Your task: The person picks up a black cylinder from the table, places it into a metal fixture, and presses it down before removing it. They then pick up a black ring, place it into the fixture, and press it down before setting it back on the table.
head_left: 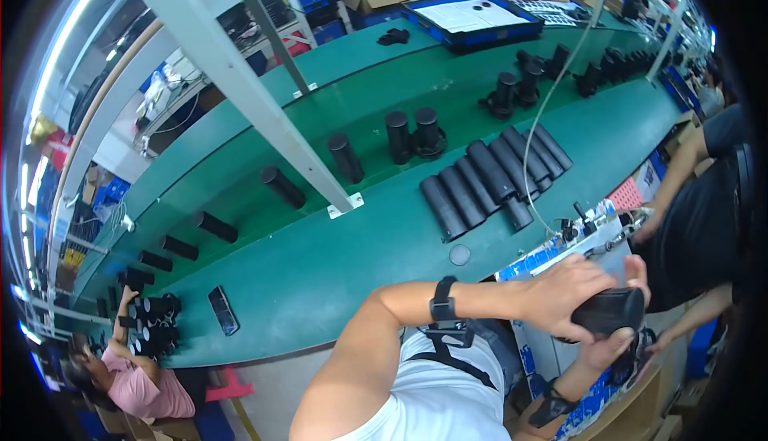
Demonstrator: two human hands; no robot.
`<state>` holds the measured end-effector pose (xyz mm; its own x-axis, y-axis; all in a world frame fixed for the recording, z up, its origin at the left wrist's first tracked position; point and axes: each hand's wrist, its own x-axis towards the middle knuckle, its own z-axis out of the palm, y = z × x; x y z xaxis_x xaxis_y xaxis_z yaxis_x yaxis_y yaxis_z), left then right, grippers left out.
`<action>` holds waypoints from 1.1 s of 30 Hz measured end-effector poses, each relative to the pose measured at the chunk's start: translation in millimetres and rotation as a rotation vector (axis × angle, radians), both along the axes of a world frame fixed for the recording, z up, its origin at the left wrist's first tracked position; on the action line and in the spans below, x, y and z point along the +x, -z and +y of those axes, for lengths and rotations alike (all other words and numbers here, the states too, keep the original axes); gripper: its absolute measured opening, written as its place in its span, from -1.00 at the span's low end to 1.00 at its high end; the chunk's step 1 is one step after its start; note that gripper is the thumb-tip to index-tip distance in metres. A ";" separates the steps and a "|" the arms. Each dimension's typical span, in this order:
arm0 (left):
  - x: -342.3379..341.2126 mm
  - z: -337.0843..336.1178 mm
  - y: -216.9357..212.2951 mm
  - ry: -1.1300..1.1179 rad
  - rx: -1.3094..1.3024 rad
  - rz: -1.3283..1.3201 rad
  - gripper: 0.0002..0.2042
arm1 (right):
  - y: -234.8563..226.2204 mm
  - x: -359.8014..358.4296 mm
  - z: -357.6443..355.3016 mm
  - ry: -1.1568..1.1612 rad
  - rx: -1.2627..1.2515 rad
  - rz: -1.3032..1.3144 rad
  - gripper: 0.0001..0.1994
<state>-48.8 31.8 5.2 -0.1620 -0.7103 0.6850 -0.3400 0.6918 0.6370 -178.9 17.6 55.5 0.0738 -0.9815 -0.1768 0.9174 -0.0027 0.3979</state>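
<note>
Hands clasp black cylinder [610, 310]: left hand [564, 290] curled over top, right hand [610, 346] fingers cupped beneath.

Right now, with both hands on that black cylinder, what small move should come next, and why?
Probably lower the black cylinder onto the bench by the blue tray. The left hand covers it from above and the right hand cups it below, so it hangs in the air clear of any surface. Similar black cylinders already lie side by side on the green bench.
</note>
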 end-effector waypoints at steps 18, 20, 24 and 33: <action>300.8 -169.3 119.4 -1.257 0.526 0.187 -0.42 | 156.4 -138.3 50.7 -0.056 -0.082 2.191 -0.72; 297.2 -176.8 119.3 -1.216 0.555 0.130 -0.51 | 160.2 -137.4 57.0 -0.032 -0.034 2.191 -0.74; 298.4 -190.4 110.9 -1.207 0.624 -0.370 -0.73 | 166.4 -136.3 53.6 -0.004 -0.141 2.278 -0.73; 342.2 -107.3 51.8 -1.096 1.131 -0.812 -0.41 | 170.8 -115.1 48.3 0.163 -0.022 2.625 -0.87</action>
